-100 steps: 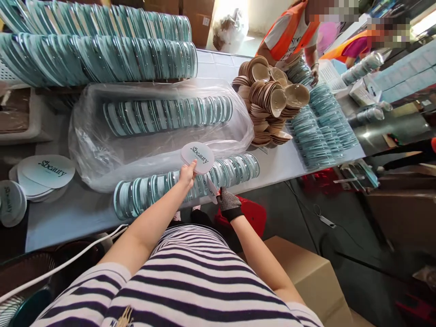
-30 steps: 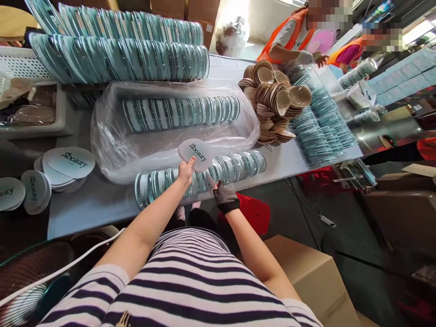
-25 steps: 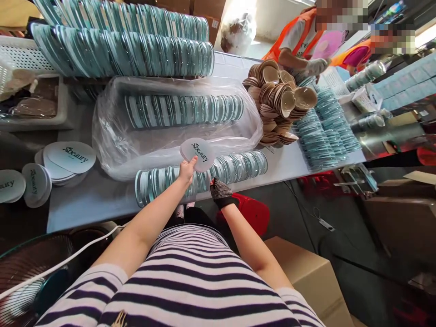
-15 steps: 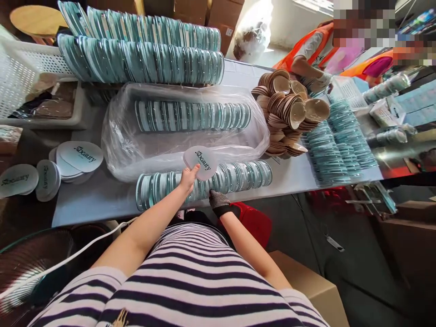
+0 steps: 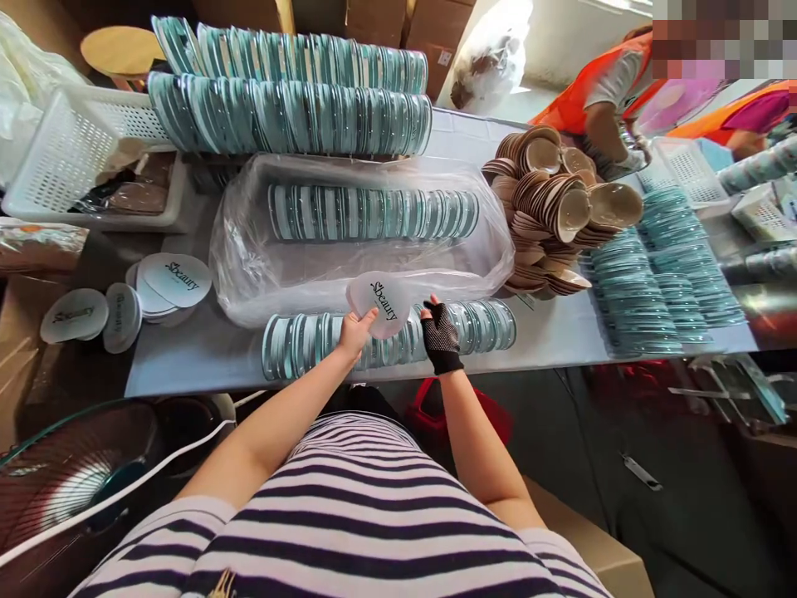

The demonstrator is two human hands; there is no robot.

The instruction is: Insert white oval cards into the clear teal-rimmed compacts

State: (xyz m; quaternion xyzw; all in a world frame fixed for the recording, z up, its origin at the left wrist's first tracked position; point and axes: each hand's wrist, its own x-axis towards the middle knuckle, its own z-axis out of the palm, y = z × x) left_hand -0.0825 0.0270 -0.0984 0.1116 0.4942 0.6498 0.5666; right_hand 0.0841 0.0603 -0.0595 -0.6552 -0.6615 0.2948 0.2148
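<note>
My left hand pinches a small stack of white oval cards printed with green "beauty" lettering, thumb on top. Just right of the cards is my right hand, in a black fingerless mesh glove, with thumb and forefinger a little apart and nothing visible between them. Beneath both hands runs a row of clear round-edged packages with teal and white inside, standing on edge along the table front. Behind it, a clear plastic bag surrounds another row of such packages.
Loose oval cards lie at left, below a white basket. Two long package rows stand at the back. Beige cup-shaped pieces and teal package stacks fill the right. A co-worker in an orange vest stands beyond.
My right hand has risen from the front edge of the package row to beside the cards. My left hand still holds the cards. The whole view has shifted, moving the table slightly rightward.
</note>
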